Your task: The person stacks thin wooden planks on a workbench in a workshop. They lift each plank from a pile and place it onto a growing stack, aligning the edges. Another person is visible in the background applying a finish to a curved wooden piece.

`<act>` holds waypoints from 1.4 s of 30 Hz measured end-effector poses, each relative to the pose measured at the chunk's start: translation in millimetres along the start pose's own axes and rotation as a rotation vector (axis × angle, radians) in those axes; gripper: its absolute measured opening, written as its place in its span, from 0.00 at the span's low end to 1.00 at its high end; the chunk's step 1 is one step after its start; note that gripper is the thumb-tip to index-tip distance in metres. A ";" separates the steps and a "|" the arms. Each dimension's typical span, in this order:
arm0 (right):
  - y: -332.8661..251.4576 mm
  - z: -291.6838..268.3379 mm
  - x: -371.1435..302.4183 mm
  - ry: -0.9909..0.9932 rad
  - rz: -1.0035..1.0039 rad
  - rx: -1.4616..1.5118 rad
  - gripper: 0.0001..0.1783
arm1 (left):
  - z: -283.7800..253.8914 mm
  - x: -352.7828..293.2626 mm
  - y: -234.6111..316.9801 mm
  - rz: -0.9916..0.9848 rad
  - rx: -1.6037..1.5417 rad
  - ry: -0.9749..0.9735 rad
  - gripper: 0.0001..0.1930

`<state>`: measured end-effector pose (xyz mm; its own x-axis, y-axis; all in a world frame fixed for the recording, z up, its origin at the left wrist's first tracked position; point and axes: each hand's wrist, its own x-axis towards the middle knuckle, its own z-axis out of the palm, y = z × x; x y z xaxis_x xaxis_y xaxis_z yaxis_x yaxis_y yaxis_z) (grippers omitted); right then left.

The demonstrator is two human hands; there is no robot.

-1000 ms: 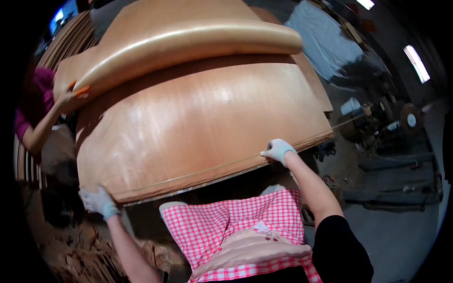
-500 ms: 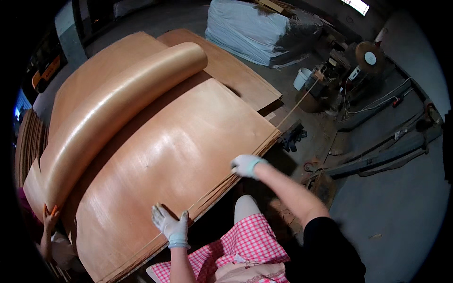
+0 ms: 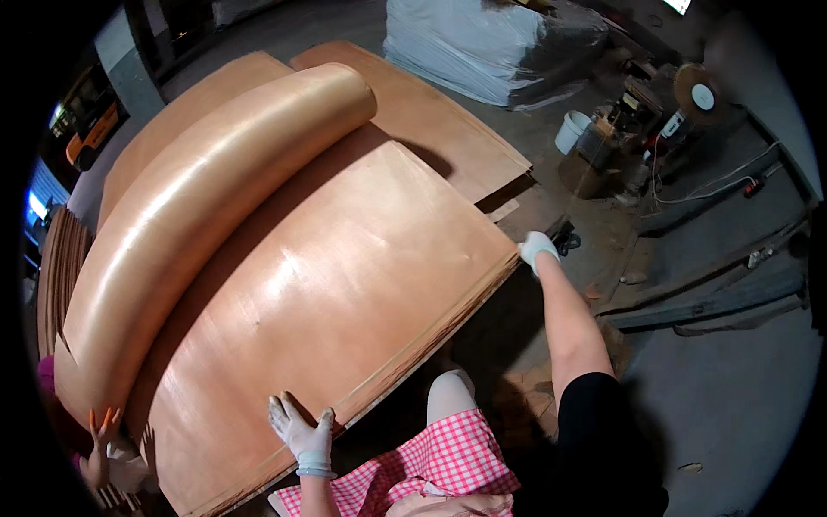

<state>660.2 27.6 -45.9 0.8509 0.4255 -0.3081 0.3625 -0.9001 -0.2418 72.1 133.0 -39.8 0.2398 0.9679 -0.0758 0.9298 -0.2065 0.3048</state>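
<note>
Broad thin wood veneer sheets (image 3: 370, 267) lie stacked in front of me, their layered edge running along my side. My left hand (image 3: 306, 439), in a pale glove, rests on the top sheet near this edge, fingers and thumb spread. At the stack's right corner, my gloved right hand (image 3: 540, 248) is closed with its fingers at the sheet edge; what they grip is hidden. Across the far side of the stack lies a large rolled veneer sheet (image 3: 233, 164). Another person's hand (image 3: 102, 435) with orange fingertips is by the roll's near left end.
More flat sheets (image 3: 439, 129) lie behind the stack. Beyond stand a plastic-wrapped pile (image 3: 465, 52), a white bucket (image 3: 572, 131) and a machine with a round disc (image 3: 696, 90). A metal frame (image 3: 724, 302) lies on the floor at right. Upright sheets (image 3: 62, 267) stand at left.
My right hand has moved right and away along the edge to the corner. The long thin strip that stuck out past the corner no longer shows there. My left hand stays nearly in place.
</note>
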 end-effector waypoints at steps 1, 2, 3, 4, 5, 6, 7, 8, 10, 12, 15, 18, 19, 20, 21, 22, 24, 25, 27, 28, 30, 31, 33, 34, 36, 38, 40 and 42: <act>11.6 6.0 -5.1 0.125 0.108 0.163 0.21 | -0.8 -0.5 5.3 0.000 -0.011 -0.005 0.53; -2.3 11.6 -23.2 0.201 0.059 0.247 0.20 | -6.6 -5.8 0.7 -0.039 -0.006 0.003 0.52; -3.1 16.4 -38.8 0.361 -0.061 0.305 0.19 | -2.4 -6.0 -5.5 -0.012 -0.022 0.024 0.51; -16.8 16.3 -59.6 0.371 -0.122 0.322 0.19 | -1.5 -8.3 -10.9 0.015 -0.056 0.099 0.46; -15.7 19.6 -73.9 0.318 -0.178 0.398 0.23 | 0.8 -7.6 -9.5 0.054 -0.091 0.179 0.42; -13.9 26.9 -87.9 0.286 -0.311 0.345 0.23 | 6.6 -7.9 -9.4 0.082 -0.186 0.282 0.35; -25.4 39.1 -118.4 0.322 -0.413 0.310 0.23 | 8.5 -11.7 -7.4 0.106 -0.270 0.390 0.29; -44.6 57.5 -156.4 0.376 -0.495 0.460 0.21 | -2.0 -20.5 5.1 0.149 -0.346 0.277 0.23; -79.7 69.9 -239.3 0.025 -0.628 0.659 0.12 | -9.7 -44.9 29.7 0.391 -0.471 0.291 0.16; -106.0 79.0 -309.8 -0.218 -0.829 0.766 0.09 | -32.2 -62.7 51.7 0.498 -0.621 0.160 0.18; -142.8 64.8 -402.1 -0.639 -0.795 0.885 0.10 | -50.8 -80.1 48.5 0.539 -0.791 0.174 0.16; -158.9 70.4 -446.9 -0.695 -0.896 0.982 0.08 | -62.5 -99.1 26.7 0.471 -1.048 0.174 0.11; -163.7 71.0 -458.3 -0.734 -0.876 0.955 0.08 | -63.2 -105.0 17.0 0.416 -1.125 0.146 0.10; -169.5 71.5 -466.6 -0.754 -0.878 0.970 0.08 | -63.1 -110.6 11.0 0.364 -1.207 0.117 0.10; -173.1 74.5 -473.2 -0.779 -0.865 0.964 0.09 | -62.5 -115.7 5.3 0.315 -1.293 0.081 0.10; -176.8 77.5 -478.8 -0.802 -0.850 0.957 0.10 | -62.8 -118.5 -1.2 0.290 -1.290 0.116 0.07; -190.4 76.9 -496.1 -0.787 -0.944 0.911 0.17 | -65.8 -121.8 -20.1 0.238 -1.341 0.152 0.06; -201.3 75.1 -509.4 -0.808 -0.892 0.990 0.23 | -68.6 -122.3 -29.7 0.213 -1.366 0.170 0.05; -203.5 80.8 -498.6 -0.766 -0.902 0.737 0.21 | -68.2 -126.7 -53.8 0.063 -1.529 0.224 0.03; -211.9 76.1 -484.9 -0.520 -1.224 0.317 0.14 | -68.2 -128.2 -70.9 -0.038 -1.560 0.292 0.03; -217.0 72.7 -470.7 -0.430 -1.134 0.262 0.08 | -92.2 -119.3 -114.7 -0.229 -1.507 0.420 0.04; -205.8 84.6 -439.9 -0.421 -1.105 0.258 0.07 | -106.4 -116.0 -140.7 -0.324 -1.421 0.490 0.04; -206.6 78.2 -415.2 -0.496 -1.009 0.179 0.08 | -84.6 -105.0 -223.1 -0.353 -1.648 0.697 0.05; -204.8 73.5 -401.3 -0.510 -0.999 0.138 0.08 | -92.7 -100.5 -253.9 -0.459 -1.622 0.799 0.07; -194.5 77.3 -362.8 -0.408 -0.949 0.073 0.10 | -93.9 -94.6 -341.9 -0.501 -1.464 0.913 0.06; -205.4 75.7 -345.4 -0.321 -0.973 0.016 0.11 | -85.9 -100.4 -451.8 -0.661 -0.897 1.017 0.03; -201.5 70.0 -327.7 -0.238 -0.898 -0.081 0.13 | -120.9 -83.0 -480.6 -0.731 -0.770 0.972 0.06; -216.2 76.6 -336.8 -0.225 -0.933 -0.100 0.15 | -140.5 -86.9 -516.5 -0.797 -0.673 0.985 0.08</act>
<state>266.1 86.1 39.6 0.1152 0.9722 -0.2036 0.8956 -0.1903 -0.4021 -468.2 175.7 -57.2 -0.8193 0.5520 0.1550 0.3485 0.2649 0.8991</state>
